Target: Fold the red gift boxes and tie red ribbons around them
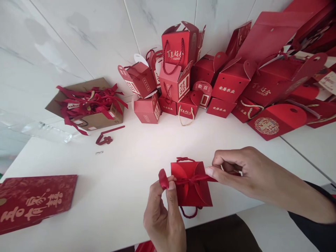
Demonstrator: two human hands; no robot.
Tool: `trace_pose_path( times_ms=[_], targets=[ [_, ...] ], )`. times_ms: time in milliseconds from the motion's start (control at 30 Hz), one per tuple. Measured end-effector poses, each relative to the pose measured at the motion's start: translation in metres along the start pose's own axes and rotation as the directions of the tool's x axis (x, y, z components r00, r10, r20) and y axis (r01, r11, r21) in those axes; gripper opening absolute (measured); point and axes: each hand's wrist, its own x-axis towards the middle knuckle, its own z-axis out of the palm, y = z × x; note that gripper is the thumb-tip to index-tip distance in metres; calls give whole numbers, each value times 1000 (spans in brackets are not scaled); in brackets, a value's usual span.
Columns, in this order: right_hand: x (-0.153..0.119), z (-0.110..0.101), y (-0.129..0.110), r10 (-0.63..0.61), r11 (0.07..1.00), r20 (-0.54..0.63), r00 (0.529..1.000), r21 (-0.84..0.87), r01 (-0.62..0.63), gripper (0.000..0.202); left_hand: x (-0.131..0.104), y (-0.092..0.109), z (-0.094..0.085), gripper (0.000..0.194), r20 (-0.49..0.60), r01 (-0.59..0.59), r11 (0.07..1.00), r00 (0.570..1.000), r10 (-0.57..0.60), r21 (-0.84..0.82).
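Observation:
A red gift box (193,199) with closed petal-like flaps sits near the front edge of the white table. Dark red cord handles lie at its far and near sides. Across its top runs a red ribbon (194,179), crossed or knotted at the middle. My left hand (166,213) pinches one end of the ribbon between thumb and forefinger at the box's left, with a loose tail curling above the fingers. At the right, my right hand (236,171) pinches the other end, so the ribbon is drawn out sideways between both hands.
Several finished red boxes (178,52) are stacked against the tiled wall, more at the right. A cardboard box (105,120) of red ribbons stands at the back left. A ribbon flower piece (106,140), a clear plastic bottle (49,132) and red printed envelopes (39,199) lie on the left.

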Motion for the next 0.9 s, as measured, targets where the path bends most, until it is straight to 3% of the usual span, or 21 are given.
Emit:
trace_pose_path(
  times_ms=[133,233,333,433,533,633,700,767,833,900],
  targets=[
    [1,-3,8,-132,984,11,991,-123,132,28,0,-7,-1,26,-104,27,1000,994,-26,4],
    [2,-8,16,-133,978,-22,991,-163,128,38,2,-10,-4,31,-118,73,997,991,-68,35],
    [2,-13,18,-113,993,-4,994,32,113,39,2,-10,-4,33,-131,95,995,987,-89,40],
    [3,-17,19,-29,959,79,996,282,6,41,1,-8,-4,35,-165,119,993,980,-113,22],
    [5,-15,23,64,960,11,998,272,-64,44,1,-7,-5,35,-189,179,984,966,-175,7],
    [7,-10,30,31,997,-95,995,75,-24,33,7,-6,-10,27,-109,141,989,983,-146,-54],
    [7,-4,34,-33,999,-196,980,-45,25,30,13,-5,-14,18,-11,82,975,996,-87,-207],
    [5,2,35,-21,998,-253,967,-59,6,31,16,-5,-17,28,49,84,923,996,-70,-375],
    [0,9,34,66,998,-168,984,7,-65,34,15,-5,-17,37,115,165,884,985,-127,-437],
    [-5,18,32,122,991,-36,992,66,-120,41,7,-7,-13,46,208,251,906,960,-188,-340]
  ],
)
